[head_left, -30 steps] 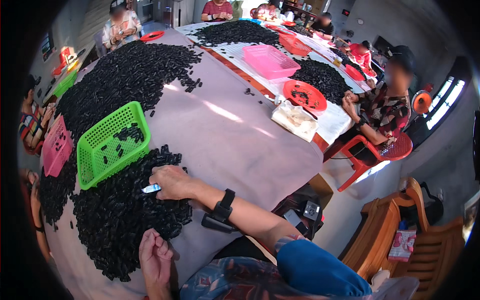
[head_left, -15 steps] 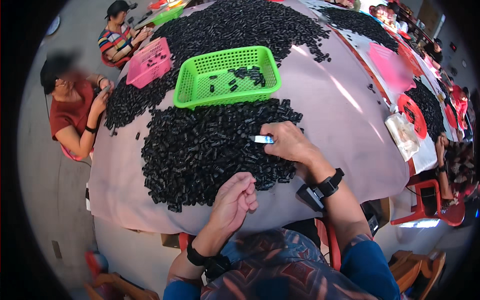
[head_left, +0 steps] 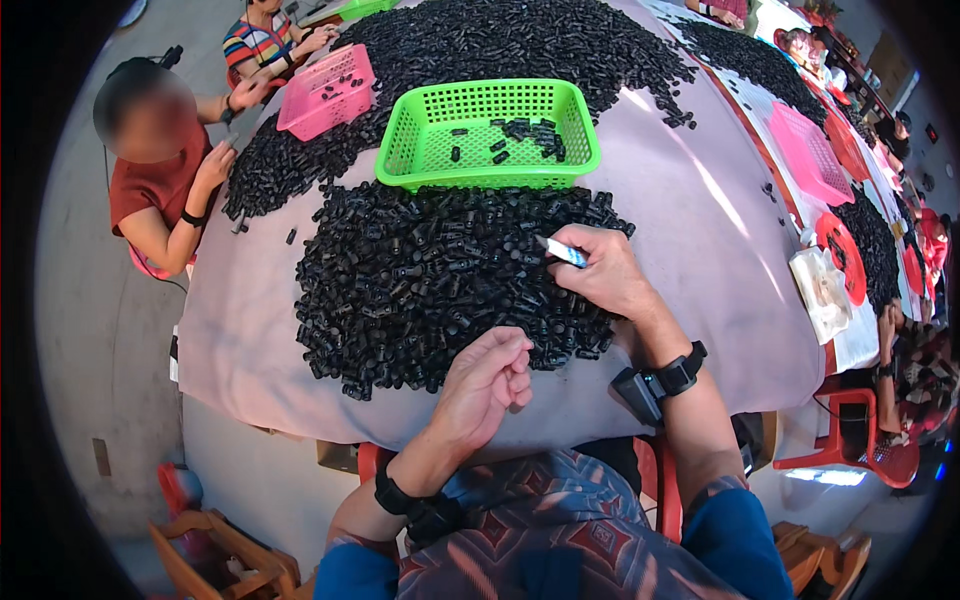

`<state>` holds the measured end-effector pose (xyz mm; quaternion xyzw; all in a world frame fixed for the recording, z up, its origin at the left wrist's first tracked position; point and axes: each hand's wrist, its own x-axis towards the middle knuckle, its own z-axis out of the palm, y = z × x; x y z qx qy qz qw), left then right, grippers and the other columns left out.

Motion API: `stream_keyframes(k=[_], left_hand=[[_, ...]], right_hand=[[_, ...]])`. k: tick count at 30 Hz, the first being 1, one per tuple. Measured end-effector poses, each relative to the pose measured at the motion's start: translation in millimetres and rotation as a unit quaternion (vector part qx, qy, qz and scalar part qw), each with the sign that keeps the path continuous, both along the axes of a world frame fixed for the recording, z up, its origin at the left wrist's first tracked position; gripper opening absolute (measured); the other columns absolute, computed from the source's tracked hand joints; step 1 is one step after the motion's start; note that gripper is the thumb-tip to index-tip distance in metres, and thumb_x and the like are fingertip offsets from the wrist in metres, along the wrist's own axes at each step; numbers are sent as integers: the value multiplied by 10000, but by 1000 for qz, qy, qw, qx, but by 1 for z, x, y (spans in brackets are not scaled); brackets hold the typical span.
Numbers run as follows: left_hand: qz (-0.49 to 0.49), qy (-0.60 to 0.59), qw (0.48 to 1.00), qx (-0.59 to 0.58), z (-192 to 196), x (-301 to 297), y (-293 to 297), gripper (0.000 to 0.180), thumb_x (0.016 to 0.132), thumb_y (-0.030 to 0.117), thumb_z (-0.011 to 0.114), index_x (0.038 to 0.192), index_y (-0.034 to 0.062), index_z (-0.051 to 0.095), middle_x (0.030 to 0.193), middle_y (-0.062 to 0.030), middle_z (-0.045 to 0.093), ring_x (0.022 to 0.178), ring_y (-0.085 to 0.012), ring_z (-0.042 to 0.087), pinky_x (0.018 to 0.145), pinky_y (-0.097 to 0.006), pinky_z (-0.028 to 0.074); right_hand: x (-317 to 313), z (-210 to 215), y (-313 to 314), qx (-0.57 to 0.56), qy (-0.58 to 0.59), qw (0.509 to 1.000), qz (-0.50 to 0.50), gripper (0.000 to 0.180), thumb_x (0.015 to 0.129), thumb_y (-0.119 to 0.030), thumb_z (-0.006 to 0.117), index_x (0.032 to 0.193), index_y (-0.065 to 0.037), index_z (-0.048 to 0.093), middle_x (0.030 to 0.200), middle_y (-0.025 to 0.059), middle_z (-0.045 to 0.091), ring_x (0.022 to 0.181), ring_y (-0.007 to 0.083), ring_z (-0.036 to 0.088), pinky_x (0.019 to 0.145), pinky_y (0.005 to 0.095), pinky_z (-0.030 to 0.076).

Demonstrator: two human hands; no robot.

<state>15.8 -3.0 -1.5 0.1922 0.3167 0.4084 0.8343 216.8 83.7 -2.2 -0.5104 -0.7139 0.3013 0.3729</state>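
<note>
A large heap of small black cylindrical plastic parts [head_left: 420,290] lies on the cloth-covered table before me. My right hand [head_left: 608,270] is closed over the heap's right side, gripping a slim white-and-blue hand tool [head_left: 567,251] with a narrow greyish tip that points to the upper left. At the heap's near edge is my left hand [head_left: 488,388], its fingers curled together; whatever they may hold is hidden. Beyond the heap stands a green plastic basket [head_left: 487,182] with several black parts [head_left: 535,135] inside.
A pink basket [head_left: 325,90] stands far left beside a person in a red top [head_left: 155,205]. Behind the green basket spreads a bigger black heap [head_left: 520,45]. To the right are a crumpled plastic bag [head_left: 820,293], a red round tray [head_left: 842,260] and a red stool [head_left: 850,430].
The whole view has shifted, with the table things now farther right and higher. In my right hand the tool has tilted downward to the right. My left hand stays curled.
</note>
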Motion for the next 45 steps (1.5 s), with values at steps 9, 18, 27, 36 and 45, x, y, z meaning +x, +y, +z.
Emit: stream_keyframes(k=[9,18,27,36,45], left_hand=[[36,8,998,54,1,-4,4,177,889,161,556,1027,52,530,848,-9,538,717,-94,529,579,-241,465],[70,17,995,69,0,-8,4,249,880,165,585,1082,31,527,912,-43,584,795,-117,575,622,-255,507],[69,27,996,55,0,-6,4,223,890,171,575,1067,39,551,887,-21,582,776,-93,561,605,-238,487],[79,1,994,80,0,-8,6,185,897,191,556,1031,64,560,884,-4,578,785,-83,554,615,-242,481],[97,-12,994,57,-2,-9,6,162,923,176,495,1023,57,542,902,-22,598,788,-100,584,618,-257,497]], right_hand=[[-31,30,-24,-175,206,948,169,77,780,-21,623,856,-10,623,755,-46,570,685,19,492,612,180,413],[-47,39,-29,-150,162,961,168,78,794,-36,634,865,-6,629,756,-18,591,693,30,511,607,187,422],[-51,27,-32,-133,183,962,155,76,806,-54,642,860,-1,638,752,-6,602,689,37,515,609,203,430],[-52,28,-40,-125,225,953,157,203,766,-78,694,944,2,634,815,-3,621,715,45,534,634,200,443],[-53,26,-38,58,59,984,158,218,679,-51,718,880,-38,636,725,57,587,642,162,584,578,255,450]])
